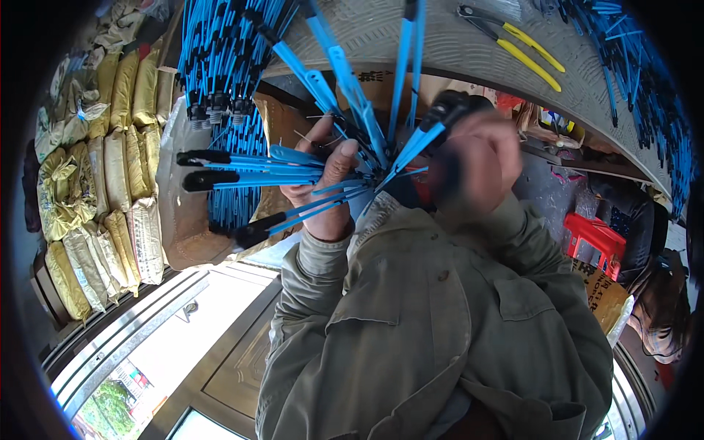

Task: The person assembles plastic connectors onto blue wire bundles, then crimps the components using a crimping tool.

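Note:
Several flat blue arms with black ends fan out in all directions from a crowded middle in front of my chest, like a folding frame of spokes [352, 95]. My left hand [323, 172] is closed round the inner ends of these arms, thumb up, on the left side of the middle. Thin wire-like pieces stick out by its fingers. My right hand [484, 158] is smeared by motion to the right of the middle, close to a blue arm with a dark end. Its fingers cannot be made out, nor whether it holds anything.
A worktable [440, 48] curves across the far side, with yellow-handled pliers [521, 51] on it. Blue strips with black ends are bundled at far left [227, 59] and far right [645, 88]. Stacked sacks [121, 169] stand left; a red plastic stool [598, 238] is right.

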`<state>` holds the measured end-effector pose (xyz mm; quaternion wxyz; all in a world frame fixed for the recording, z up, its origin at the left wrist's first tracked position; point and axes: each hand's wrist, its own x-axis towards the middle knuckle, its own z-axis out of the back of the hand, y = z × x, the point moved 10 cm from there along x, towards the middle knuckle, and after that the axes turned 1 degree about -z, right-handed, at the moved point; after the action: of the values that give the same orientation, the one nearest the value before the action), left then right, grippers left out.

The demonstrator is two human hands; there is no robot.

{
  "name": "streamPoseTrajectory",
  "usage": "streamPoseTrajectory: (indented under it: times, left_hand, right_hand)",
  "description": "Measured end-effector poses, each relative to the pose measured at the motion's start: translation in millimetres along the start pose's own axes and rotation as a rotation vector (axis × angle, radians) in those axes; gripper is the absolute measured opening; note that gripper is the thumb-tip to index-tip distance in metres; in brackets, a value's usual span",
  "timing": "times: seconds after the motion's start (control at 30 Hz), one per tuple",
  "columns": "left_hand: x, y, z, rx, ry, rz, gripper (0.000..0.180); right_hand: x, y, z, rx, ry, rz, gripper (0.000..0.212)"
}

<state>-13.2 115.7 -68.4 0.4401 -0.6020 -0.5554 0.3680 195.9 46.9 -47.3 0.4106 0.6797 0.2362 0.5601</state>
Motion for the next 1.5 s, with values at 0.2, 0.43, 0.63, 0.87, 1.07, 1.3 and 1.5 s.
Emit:
streamPoseTrajectory:
  times: [0.2,0.43,0.63,0.87,1.07,1.3,1.5]
  left_hand:
    - [-8.3,10.4,8.8,0.097,-0.255,-0.102,0.035]
    - [-6.3,12.0,-12.3,0.141,-0.249,-0.275,0.033]
    - [-2.6,19.0,-24.8,0.183,-0.236,-0.352,0.031]
    - [8.2,-2.5,-10.7,0.182,-0.286,-0.426,0.029]
    - [11.5,-35.0,-22.3,0.328,-0.002,-0.280,0.030]
    - [-13.2,-20.5,-4.0,0.107,0.287,0.016,0.022]
    - [-13.6,34.4,49.9,-0.705,0.178,0.337,0.040]
  right_hand:
    - [-75.7,-66.1,-89.7,-0.336,0.576,-0.382,0.027]
    - [-95.2,-99.2,-92.4,-0.399,0.553,-0.444,0.044]
    - [-98.7,-80.6,-71.3,-0.429,0.393,-0.514,0.053]
    - [-92.5,-11.0,-28.2,-0.251,0.553,-0.472,0.018]
    - [-85.8,-21.1,13.2,-0.658,0.512,-0.274,0.012]
    - [-97.3,-43.2,-89.7,-0.606,0.781,0.060,0.016]
    - [-46.3,34.7,-18.1,0.118,1.197,-0.668,0.022]
